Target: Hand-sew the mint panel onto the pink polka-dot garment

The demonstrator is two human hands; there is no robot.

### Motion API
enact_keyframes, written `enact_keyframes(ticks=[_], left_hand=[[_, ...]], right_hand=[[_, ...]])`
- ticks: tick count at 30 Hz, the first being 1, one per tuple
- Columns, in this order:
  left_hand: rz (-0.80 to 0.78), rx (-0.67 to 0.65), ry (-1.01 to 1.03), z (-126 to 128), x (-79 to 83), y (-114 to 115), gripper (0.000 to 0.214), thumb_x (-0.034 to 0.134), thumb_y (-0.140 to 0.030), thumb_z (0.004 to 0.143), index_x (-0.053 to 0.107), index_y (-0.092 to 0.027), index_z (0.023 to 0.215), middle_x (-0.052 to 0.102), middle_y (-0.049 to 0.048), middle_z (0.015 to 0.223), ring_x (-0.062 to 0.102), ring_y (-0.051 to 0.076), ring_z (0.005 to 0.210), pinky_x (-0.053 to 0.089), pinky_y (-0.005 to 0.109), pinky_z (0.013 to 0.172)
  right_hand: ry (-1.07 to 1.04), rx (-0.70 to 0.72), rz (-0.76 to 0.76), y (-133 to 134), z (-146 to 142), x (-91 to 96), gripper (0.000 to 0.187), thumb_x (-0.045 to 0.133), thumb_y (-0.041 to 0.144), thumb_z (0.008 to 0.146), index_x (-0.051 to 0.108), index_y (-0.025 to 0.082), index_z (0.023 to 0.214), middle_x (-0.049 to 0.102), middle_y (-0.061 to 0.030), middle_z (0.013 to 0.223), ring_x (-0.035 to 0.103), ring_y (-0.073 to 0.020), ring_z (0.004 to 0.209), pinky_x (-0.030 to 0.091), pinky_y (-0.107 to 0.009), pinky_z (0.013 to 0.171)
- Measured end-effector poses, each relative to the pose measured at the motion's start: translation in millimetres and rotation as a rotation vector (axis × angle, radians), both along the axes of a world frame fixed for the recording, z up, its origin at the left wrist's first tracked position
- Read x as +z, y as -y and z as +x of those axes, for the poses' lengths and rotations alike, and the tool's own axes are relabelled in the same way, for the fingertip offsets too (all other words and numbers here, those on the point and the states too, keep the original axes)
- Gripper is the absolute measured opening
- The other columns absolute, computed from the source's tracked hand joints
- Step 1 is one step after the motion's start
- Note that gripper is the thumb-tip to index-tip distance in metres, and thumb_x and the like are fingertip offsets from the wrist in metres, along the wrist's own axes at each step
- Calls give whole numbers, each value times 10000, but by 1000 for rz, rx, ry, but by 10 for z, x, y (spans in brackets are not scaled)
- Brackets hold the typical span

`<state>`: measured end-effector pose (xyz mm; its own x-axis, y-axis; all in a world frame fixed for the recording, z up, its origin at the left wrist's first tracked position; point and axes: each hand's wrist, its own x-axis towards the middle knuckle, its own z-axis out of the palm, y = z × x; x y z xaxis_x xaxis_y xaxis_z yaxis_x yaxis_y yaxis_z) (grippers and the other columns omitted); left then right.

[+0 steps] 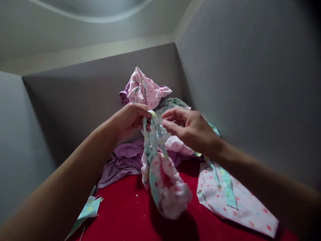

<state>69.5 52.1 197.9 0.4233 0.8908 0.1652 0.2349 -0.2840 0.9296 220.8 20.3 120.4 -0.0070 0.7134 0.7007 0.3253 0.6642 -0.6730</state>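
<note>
My left hand (135, 117) is closed on the mint patterned strap (152, 134) of a small garment. The garment's gathered pink dotted body (170, 187) hangs below, over the red surface, its lower end smeared by motion. Just right of the strap, my right hand (190, 129) has its thumb and forefinger drawn into a pinch. Whatever lies between those fingertips is too small to make out.
Purple cloth (125, 159) lies crumpled behind on the red surface (117, 207). A pink dotted piece (240, 201) with mint strips is at right, a mint scrap (86, 212) at left. Another pink dotted garment (147, 92) hangs by the grey wall (87, 103).
</note>
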Motion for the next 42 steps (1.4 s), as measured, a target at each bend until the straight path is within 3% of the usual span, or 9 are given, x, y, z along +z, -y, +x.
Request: enact_keyframes(ticks=[4,7,11,14,19,23,30,38,42], left_hand=[[58,102,-157,145,-27,-22,96,572,-46,585,550,-108,516,526,5,497,472,90,430,362,216,447],[122,113,-208,159,-41,-58,88,613,-38,571,580,-103,521,523,8,497,463,93,436,338,230,448],[166,90,-113,69,-36,-114,99,622,-23,565,582,-99,514,485,-2,442,413,77,400,286,226,425],[155,41,38,-36,-53,-107,93,627,-34,599,581,-109,628,522,-7,517,459,76,448,317,213,456],[126,-6,259,-276,-217,-35,167,626,-94,659,556,-138,804,576,-1,724,552,95,628,431,249,634],[68,-81,223,-419,-463,0,265,708,-160,603,602,-132,844,586,8,720,534,105,624,398,251,624],[42,-84,253,-397,-581,-70,200,717,-246,578,620,-132,710,609,25,691,531,118,618,378,245,610],[12,-23,329,-316,-565,-159,181,705,-268,575,622,-127,653,602,26,625,525,105,550,391,251,597],[11,-20,400,-201,-567,-199,227,684,-326,661,587,-127,709,577,-10,601,514,92,506,416,247,558]], right_hand=[[176,-14,-105,-59,-50,182,353,674,277,660,581,157,979,646,-60,857,593,-172,716,458,-259,586],[262,58,-141,-176,-127,278,255,641,185,644,584,148,890,616,-30,786,569,-144,673,446,-230,543],[330,200,-388,-331,-139,452,87,643,211,655,586,154,688,484,34,546,439,-74,458,405,-199,406],[371,171,-464,-376,-113,588,212,688,273,647,552,166,526,390,43,448,353,-58,402,362,-197,360],[208,377,-478,-364,-115,731,234,701,247,660,522,180,524,369,45,483,333,-50,416,430,-215,431],[81,547,-468,-311,-151,778,247,655,235,718,484,172,551,334,67,484,327,-41,411,460,-220,469],[112,476,-445,-424,-250,787,238,534,211,803,477,160,577,455,42,503,487,-68,421,428,-201,459],[139,407,-441,-559,-232,762,264,579,251,772,473,155,550,480,36,487,450,-47,379,330,-165,376],[87,369,-442,-567,-138,751,257,598,316,770,500,151,598,508,26,528,457,-44,427,376,-161,430]])
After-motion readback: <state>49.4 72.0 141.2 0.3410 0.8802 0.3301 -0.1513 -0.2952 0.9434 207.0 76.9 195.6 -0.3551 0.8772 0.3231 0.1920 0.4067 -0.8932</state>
